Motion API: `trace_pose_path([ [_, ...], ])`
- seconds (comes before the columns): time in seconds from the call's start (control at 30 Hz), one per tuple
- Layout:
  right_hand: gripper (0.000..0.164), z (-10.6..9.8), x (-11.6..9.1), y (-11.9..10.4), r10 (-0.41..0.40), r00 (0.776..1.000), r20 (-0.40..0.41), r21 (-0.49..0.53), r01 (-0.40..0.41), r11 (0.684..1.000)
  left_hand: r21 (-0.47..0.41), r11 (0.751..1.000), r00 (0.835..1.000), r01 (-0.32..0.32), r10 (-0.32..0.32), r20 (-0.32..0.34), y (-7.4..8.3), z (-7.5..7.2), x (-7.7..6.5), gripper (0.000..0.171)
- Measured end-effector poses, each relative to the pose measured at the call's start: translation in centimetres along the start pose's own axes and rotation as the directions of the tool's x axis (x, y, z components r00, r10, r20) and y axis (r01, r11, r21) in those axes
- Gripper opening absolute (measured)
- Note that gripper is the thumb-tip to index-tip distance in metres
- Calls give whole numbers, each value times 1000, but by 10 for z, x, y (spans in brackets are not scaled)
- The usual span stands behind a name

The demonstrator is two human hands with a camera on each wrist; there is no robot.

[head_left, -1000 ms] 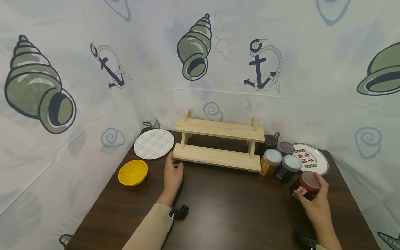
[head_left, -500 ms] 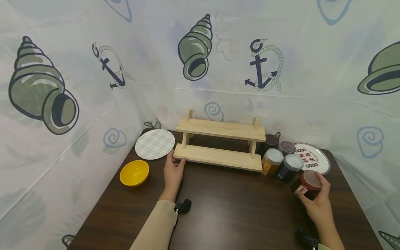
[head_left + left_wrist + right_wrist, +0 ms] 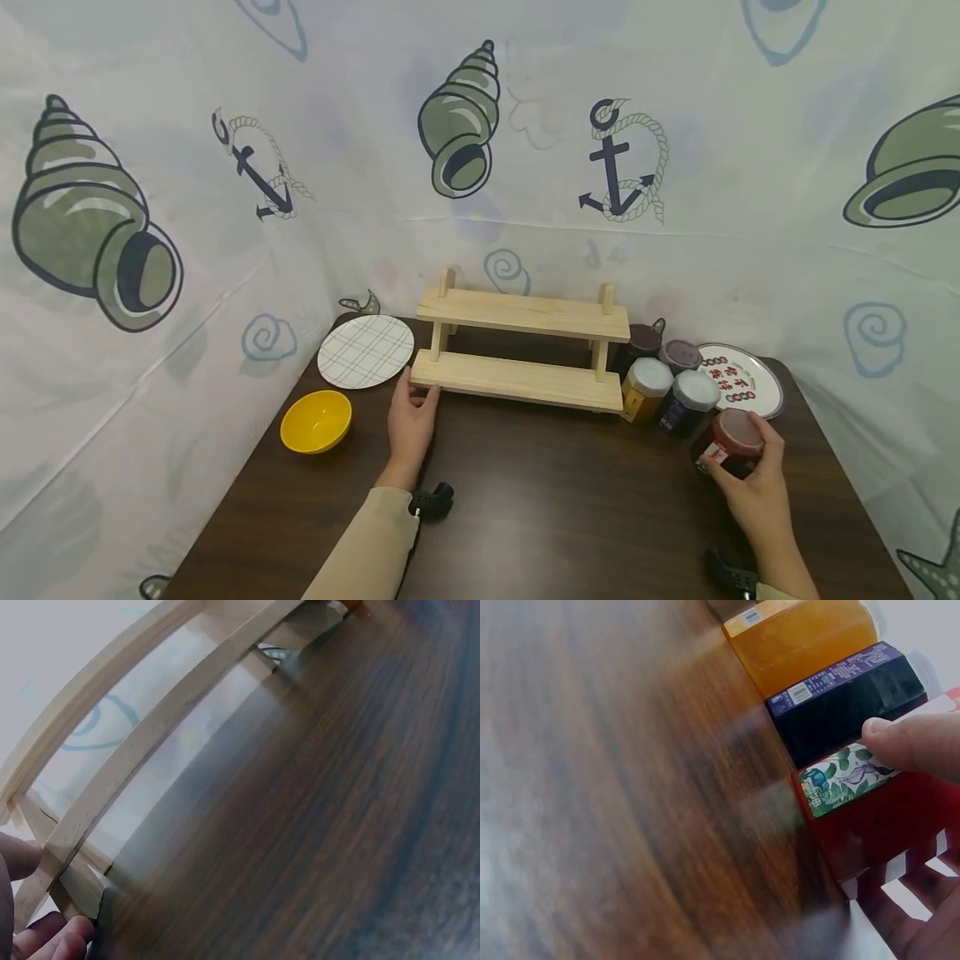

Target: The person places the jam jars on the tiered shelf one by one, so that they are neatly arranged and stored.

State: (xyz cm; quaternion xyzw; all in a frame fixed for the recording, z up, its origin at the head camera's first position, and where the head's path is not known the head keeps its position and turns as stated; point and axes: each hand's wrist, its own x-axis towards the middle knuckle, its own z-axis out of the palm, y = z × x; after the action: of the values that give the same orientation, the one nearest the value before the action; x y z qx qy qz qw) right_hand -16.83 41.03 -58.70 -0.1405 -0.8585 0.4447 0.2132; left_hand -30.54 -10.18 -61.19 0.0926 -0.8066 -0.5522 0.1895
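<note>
A two-tier wooden shelf rack [image 3: 517,375] stands at the back middle of the table. My left hand [image 3: 411,423] grips the left end of its lower shelf; in the left wrist view the thumb [image 3: 21,856] lies on one side of the board and the curled fingers on the other. At the right, my right hand [image 3: 757,479] holds a jar of dark red contents [image 3: 731,446], thumb on its label [image 3: 844,780], fingers around the far side. The jar stands upright beside a dark jar with a purple label [image 3: 847,697].
More jars cluster at the rack's right end: an amber one [image 3: 645,392], a dark one [image 3: 688,404] and two dark-lidded ones behind. A plate with red lettering [image 3: 765,392] lies behind them. At left are a checked plate [image 3: 365,352] and a yellow bowl [image 3: 317,422].
My left thumb has come up against the front edge of the rack's lower shelf. The right hand keeps hold of the red jar; the head view has shifted slightly.
</note>
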Motion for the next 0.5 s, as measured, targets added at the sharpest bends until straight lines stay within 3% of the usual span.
trace_pose_path([
  [0.5,118,2,0,3,-23,1000,-20,2,23,1000,-20,1000,1000,22,-22,7,-2,2,-1,66],
])
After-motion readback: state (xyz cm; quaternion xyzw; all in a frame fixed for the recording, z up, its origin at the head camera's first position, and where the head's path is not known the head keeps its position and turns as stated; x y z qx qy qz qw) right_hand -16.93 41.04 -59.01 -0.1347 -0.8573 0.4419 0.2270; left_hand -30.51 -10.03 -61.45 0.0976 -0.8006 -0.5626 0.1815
